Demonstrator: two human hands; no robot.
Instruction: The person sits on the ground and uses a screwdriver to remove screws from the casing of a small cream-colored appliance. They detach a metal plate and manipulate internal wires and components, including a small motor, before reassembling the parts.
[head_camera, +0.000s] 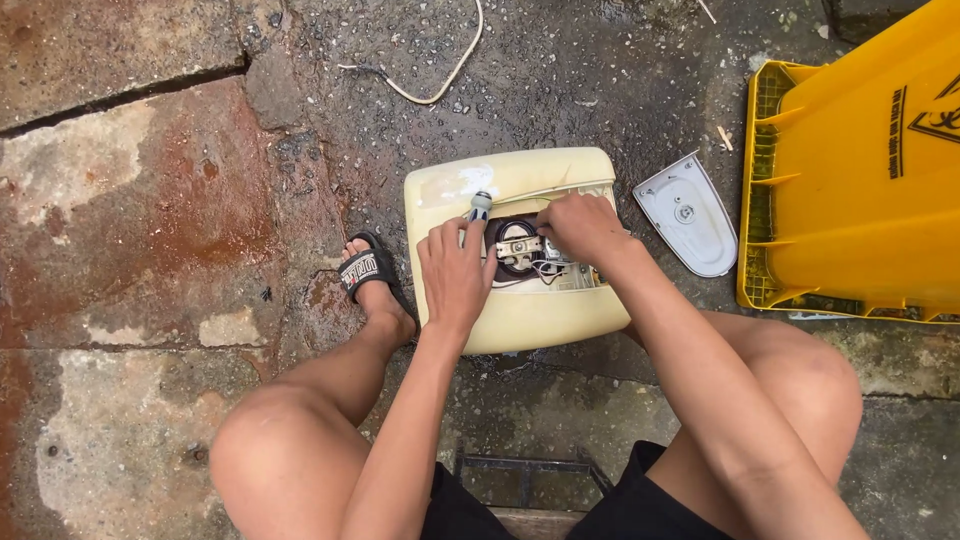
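The left hand (455, 272) rests on the cream-yellow plastic housing (520, 300), fingers curled shut around the handle of a screwdriver (480, 207), whose grey-and-white butt end shows just above the knuckles. The right hand (578, 226) lies just beside it, on the far side of the housing's open cavity, fingers drawn together and pressed down on the internal parts; whether they pinch one particular piece cannot be told from this view. Between the two hands sits a dark round opening with a small metal component (518, 246) and thin wires (545, 270) running from it. The housing lies flat on the wet concrete ground (150, 250), directly in front of the person and under both hands, between the knees and a sandalled foot (367, 272) on the left side. A white, rounded cover plate (690, 215) lies on the ground near the housing's right edge, apart from it and untouched. Beyond the plate a yellow plastic bin (850, 190) lies on its side. A pale cord (440, 85) curves across the ground above the housing, well apart from the hands. A dark metal frame (530, 465) shows below, between the legs.
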